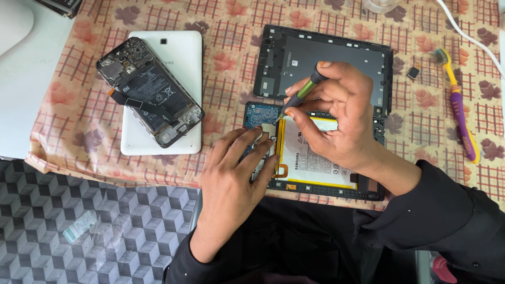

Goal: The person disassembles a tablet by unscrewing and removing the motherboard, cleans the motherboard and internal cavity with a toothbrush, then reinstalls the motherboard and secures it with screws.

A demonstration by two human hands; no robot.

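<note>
While the right hand [336,113] grips a screwdriver [301,94], the open left hand [234,168] steadies the tablet [315,163].

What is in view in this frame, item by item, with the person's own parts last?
Opened tablet: one, white battery and blue board, under both hands.
Dark back cover: one, behind the tablet.
Screwdriver: one, green and black, tip near the board.
Opened phone: one, dark, lying on the white tablet.
White tablet: one, face down, left of centre.
Toothbrush: one, yellow and purple, right edge.
Tablecloth: one, pink checked with leaves.
Left hand: flat on the opened tablet.
Right hand: grip closed on the screwdriver.
</note>
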